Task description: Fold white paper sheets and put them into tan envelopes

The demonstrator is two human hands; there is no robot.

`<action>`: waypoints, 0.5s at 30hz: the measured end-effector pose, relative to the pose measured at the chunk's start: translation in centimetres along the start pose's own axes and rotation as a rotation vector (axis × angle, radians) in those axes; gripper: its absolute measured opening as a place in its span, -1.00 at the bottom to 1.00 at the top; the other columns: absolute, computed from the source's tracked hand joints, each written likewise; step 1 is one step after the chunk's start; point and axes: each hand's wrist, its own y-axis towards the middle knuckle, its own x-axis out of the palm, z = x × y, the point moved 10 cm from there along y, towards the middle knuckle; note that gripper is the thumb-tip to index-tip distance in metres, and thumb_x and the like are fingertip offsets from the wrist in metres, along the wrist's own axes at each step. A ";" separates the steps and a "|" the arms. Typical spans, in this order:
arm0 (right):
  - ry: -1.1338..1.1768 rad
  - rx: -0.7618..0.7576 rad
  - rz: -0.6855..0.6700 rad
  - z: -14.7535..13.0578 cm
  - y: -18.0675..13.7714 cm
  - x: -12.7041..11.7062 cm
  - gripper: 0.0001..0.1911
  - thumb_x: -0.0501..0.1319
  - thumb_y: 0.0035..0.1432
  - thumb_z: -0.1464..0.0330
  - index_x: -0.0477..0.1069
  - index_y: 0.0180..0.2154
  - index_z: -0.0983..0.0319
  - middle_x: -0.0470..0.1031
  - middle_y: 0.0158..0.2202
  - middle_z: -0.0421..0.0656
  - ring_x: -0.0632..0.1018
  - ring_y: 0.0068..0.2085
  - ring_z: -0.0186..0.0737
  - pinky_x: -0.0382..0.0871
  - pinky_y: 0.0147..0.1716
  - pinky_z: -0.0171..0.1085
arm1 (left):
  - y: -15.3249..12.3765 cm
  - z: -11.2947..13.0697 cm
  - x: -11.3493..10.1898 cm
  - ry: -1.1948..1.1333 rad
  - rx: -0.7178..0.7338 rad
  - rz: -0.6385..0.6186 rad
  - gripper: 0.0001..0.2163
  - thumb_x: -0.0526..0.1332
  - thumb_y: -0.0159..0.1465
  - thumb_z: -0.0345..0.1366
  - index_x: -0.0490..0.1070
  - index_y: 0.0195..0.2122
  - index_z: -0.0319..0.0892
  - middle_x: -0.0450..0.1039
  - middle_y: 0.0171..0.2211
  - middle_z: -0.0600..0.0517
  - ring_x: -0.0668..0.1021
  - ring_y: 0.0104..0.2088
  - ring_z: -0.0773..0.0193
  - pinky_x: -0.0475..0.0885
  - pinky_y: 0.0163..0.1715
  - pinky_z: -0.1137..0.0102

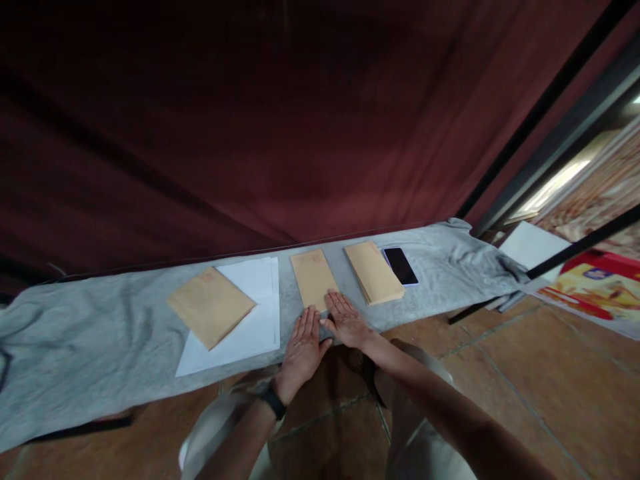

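Note:
Both my hands lie flat, fingers stretched out, at the near end of a single brown envelope (313,277) on a grey cloth-covered table (100,333). My left hand (303,343) rests just below the envelope's near edge, with a black band on its wrist. My right hand (345,319) touches the envelope's near right corner. Neither hand grips anything. To the right lies a stack of brown envelopes (373,270). To the left another brown envelope (210,305) sits on white paper sheets (255,320).
A dark phone (400,265) lies face up right of the envelope stack. A dark red curtain (250,133) hangs behind the table. Black metal bars (575,250) and a colourful printed sheet (595,287) stand at the right. The floor is brown tile (550,373).

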 end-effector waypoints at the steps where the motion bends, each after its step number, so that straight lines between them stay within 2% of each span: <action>1: -0.015 0.012 -0.003 0.1 0.0 0.0 -0.27 -0.05 0.45 0.04 0.08 0.40 0.42 0.04 0.43 0.13 0.13 0.44 -0.02 0.07 0.39 -0.01 | -0.1 -0.2 -0.2 0.007 -0.014 -0.016 -0.38 0.12 0.37 -0.13 0.14 0.37 -0.39 0.14 0.38 -0.36 0.18 0.41 -0.07 0.24 0.33 0.01; 8: -0.079 0.074 -0.015 0.9 -0.5 0.1 -0.25 0.00 0.43 0.02 0.08 0.39 0.44 0.06 0.43 0.17 0.14 0.44 0.00 0.07 0.38 -0.01 | 0.0 -0.1 -1.0 0.029 -0.067 -0.076 -0.38 0.09 0.39 -0.09 0.17 0.36 -0.41 0.15 0.37 -0.37 0.19 0.41 -0.08 0.20 0.33 0.02; 15: -0.099 0.155 0.118 1.2 -1.9 -1.8 -0.31 0.04 0.44 0.10 0.14 0.36 0.47 0.15 0.39 0.20 0.19 0.41 0.07 0.11 0.36 0.02 | 0.4 -0.3 -0.7 0.053 -0.070 -0.144 -0.37 0.07 0.39 -0.07 0.17 0.35 -0.43 0.16 0.37 -0.38 0.21 0.40 -0.11 0.20 0.32 0.03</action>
